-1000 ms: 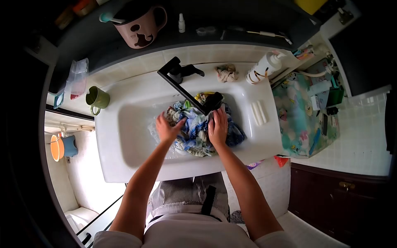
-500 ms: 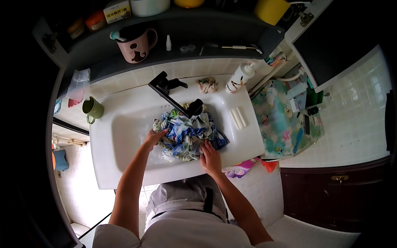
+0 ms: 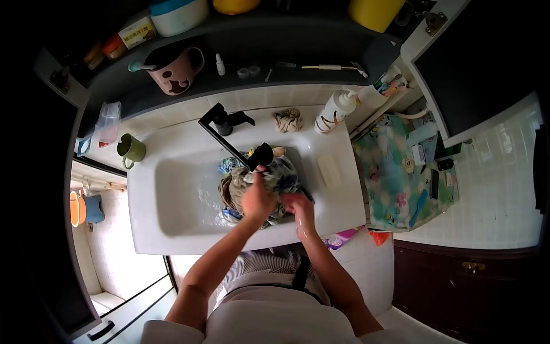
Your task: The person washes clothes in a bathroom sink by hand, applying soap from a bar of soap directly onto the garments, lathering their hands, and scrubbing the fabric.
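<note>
A wet bundle of patterned cloth [image 3: 232, 189], blue, white and khaki, lies in the white sink [image 3: 177, 189] under the black faucet [image 3: 224, 139]. My left hand [image 3: 259, 198] is on top of the bundle, just below the faucet head, its fingers closed into the fabric and partly smeared by motion. At the bundle's right front side, my right hand [image 3: 301, 207] touches the cloth; its fingers point left and are blurred, so their grip is unclear. Shallow water shows left of the cloth.
A green mug [image 3: 132, 150] stands on the sink's left rim. Behind are a crumpled cloth [image 3: 288, 120] and a white pump bottle [image 3: 335, 112]; a pale bar [image 3: 329, 171] lies right. A pink pitcher [image 3: 175, 71] sits on the shelf above. A patterned side surface [image 3: 395, 183] holds small items.
My left hand has moved right across the bundle to below the faucet head. The cloth's left part is turned over, showing khaki fabric. My right hand has shifted slightly right.
</note>
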`<state>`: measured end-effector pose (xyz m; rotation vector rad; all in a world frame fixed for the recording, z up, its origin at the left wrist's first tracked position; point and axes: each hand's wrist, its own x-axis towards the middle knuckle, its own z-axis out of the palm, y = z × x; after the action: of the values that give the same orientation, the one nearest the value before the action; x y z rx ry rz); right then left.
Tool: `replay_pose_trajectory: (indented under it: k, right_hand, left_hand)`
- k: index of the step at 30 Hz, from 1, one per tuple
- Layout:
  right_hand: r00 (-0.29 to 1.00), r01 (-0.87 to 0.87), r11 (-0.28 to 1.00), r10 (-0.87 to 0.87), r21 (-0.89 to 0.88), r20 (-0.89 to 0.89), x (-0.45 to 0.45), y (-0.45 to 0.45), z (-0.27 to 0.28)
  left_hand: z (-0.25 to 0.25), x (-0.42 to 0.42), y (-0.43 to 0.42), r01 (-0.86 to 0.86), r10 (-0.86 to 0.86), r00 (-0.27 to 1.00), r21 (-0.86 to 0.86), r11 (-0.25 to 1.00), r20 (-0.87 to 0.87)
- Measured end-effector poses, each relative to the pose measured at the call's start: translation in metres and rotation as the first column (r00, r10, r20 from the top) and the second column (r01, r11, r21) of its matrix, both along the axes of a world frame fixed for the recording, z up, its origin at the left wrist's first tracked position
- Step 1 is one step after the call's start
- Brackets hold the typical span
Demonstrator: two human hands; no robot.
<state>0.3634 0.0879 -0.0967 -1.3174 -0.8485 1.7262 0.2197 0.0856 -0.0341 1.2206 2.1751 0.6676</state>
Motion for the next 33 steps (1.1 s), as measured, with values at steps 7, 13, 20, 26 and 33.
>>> replay_pose_trajectory:
  k: [7, 13, 20, 26, 33]
  right_hand:
    - [0.853, -0.452, 0.654, 0.118, 0.606, 0.509, -0.035, 0.069, 0.002]
    - [0.655, -0.597, 0.603, -0.014, 0.53, 0.755, -0.06, 0.089, -0.033]
    - [0.521, -0.67, 0.503, -0.206, 0.546, 0.829, -0.076, 0.077, -0.04]
    - [0.437, -0.773, 0.426, -0.181, 0.471, 0.881, -0.069, 0.09, -0.046]
    - [0.519, -0.746, 0.386, -0.171, 0.542, 0.837, -0.09, 0.113, -0.077]
  left_hand:
    - [-0.086, 0.052, 0.02, 0.173, -0.168, 0.985, 0.136, 0.975, -0.049]
    - [-0.042, -0.003, -0.022, 0.018, -0.195, 0.846, 0.339, 0.941, 0.497]
    - [-0.07, -0.015, 0.016, -0.313, 0.401, 0.906, 0.423, 0.85, -0.135]
    - [-0.114, -0.006, 0.028, -0.212, 0.384, 0.861, 0.45, 0.868, -0.334]
    - [-0.14, -0.029, 0.045, -0.171, 0.382, 0.861, 0.516, 0.84, -0.336]
